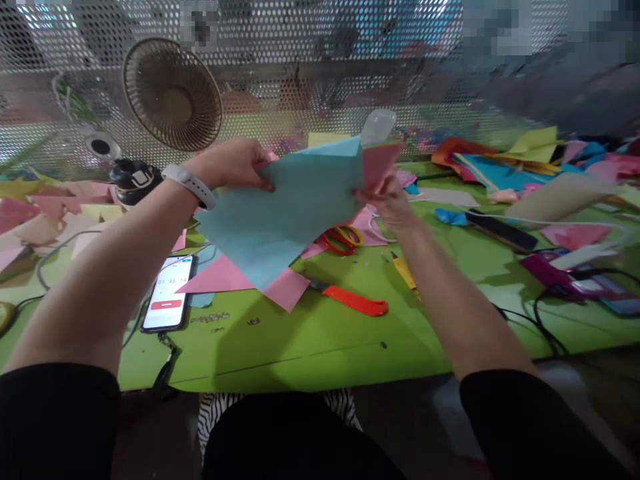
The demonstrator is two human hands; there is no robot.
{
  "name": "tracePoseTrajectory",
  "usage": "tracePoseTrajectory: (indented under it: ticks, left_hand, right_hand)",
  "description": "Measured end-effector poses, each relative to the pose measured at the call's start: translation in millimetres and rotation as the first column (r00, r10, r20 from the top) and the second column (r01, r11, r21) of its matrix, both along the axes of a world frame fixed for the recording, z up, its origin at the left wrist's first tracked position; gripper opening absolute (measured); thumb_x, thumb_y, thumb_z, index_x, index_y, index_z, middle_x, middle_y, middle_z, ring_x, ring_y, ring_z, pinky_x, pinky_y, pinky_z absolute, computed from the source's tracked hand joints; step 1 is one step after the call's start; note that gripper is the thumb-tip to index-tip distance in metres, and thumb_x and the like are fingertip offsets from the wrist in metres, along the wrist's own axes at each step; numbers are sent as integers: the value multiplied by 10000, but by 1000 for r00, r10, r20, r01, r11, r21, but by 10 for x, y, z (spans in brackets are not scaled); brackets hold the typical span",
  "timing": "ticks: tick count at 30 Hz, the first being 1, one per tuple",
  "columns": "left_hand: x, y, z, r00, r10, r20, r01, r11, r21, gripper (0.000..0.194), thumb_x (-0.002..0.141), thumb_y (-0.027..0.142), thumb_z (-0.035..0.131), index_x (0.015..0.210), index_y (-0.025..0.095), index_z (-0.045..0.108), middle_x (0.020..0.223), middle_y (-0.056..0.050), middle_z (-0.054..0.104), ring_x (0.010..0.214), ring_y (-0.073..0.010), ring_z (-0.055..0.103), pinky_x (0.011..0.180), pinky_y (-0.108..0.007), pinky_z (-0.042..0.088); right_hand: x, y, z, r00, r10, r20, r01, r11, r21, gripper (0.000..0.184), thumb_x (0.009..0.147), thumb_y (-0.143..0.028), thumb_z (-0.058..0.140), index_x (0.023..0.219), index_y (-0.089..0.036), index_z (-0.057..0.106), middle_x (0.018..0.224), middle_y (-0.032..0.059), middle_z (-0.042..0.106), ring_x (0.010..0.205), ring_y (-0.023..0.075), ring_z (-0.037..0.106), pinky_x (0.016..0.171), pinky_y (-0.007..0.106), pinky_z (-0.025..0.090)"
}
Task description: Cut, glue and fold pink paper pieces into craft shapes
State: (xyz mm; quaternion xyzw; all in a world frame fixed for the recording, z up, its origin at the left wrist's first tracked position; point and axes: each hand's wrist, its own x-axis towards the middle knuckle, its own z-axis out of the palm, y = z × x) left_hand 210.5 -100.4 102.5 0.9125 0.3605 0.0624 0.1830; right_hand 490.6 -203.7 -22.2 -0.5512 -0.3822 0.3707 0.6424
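Observation:
A light blue sheet of paper (290,213) is held up above the table between my two hands, one corner pointing down. My left hand (243,165) pinches its upper left side. On the right, my right hand (387,200) grips its right edge along with a pink paper piece (380,163) that shows behind it. Below the blue sheet, pink paper (287,288) pokes out on the tabletop. Red-and-yellow-handled scissors (343,240) and a red-handled cutter knife (355,300) lie just beneath my hands.
A green table (300,360) carries a lit phone (167,293) at left and a yellow tool (404,272) near my right forearm. A fan (173,93) stands before a perforated metal screen. Coloured paper piles (500,167), a black bar-shaped object (501,230) and cables lie around.

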Motion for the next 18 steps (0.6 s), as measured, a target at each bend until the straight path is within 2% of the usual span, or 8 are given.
tracePoseTrajectory:
  ticks: [3,5,8,10,13,16,18]
  left_hand:
    - [32,-38,-5,999,4,34,-2,999,-36,340,659,93,824,561,154,504,617,36,309,796,-178,465,703,-278,244]
    - [51,-50,-47,998,13,62,-10,999,-53,416,621,37,809,516,172,430,632,27,297,864,-215,493,703,-282,240]
    - [72,-39,-122,997,20,76,-18,999,-27,486,590,39,826,480,179,374,613,17,305,934,-251,512,700,-280,255]
    - [79,-35,-116,999,-1,51,-2,999,49,505,592,102,863,472,176,377,602,16,315,947,-253,522,706,-276,264]
    - [82,-74,47,998,-38,-42,46,977,206,472,677,248,865,498,153,439,602,29,330,901,-208,532,731,-266,261]
    - [67,-161,325,995,-43,-95,71,947,312,405,724,261,842,536,117,514,596,49,307,865,-168,529,754,-256,268]
    - [19,-208,485,994,-50,-99,77,952,296,268,714,205,833,605,96,613,579,53,331,870,-176,552,759,-247,300]
  right_hand:
    - [-35,62,-66,998,-31,53,26,996,87,466,523,-182,883,931,-307,696,1024,-31,756,1051,232,679,962,397,553]
    - [-76,75,-117,996,-54,69,47,993,105,461,496,-209,915,901,-291,712,945,-32,758,974,238,697,914,405,578]
    - [-151,22,-122,998,-37,50,30,990,134,501,498,-210,930,946,-298,722,957,-36,761,989,236,696,906,400,589]
    - [-181,-43,-63,997,60,47,-65,991,116,532,516,-194,923,997,-305,724,1013,-34,764,1045,240,688,942,409,582]
    - [-159,-114,51,983,161,85,-167,983,71,606,475,-138,927,1025,-299,730,1070,-22,761,1139,267,661,1002,427,561]
    - [-89,-106,78,995,29,99,-44,986,160,643,455,-92,917,1020,-327,719,1098,-46,756,1232,269,617,1052,422,538]
    - [-56,-81,18,993,-88,74,69,970,233,650,460,-107,917,1023,-352,705,1126,-72,747,1272,265,596,1086,434,521]
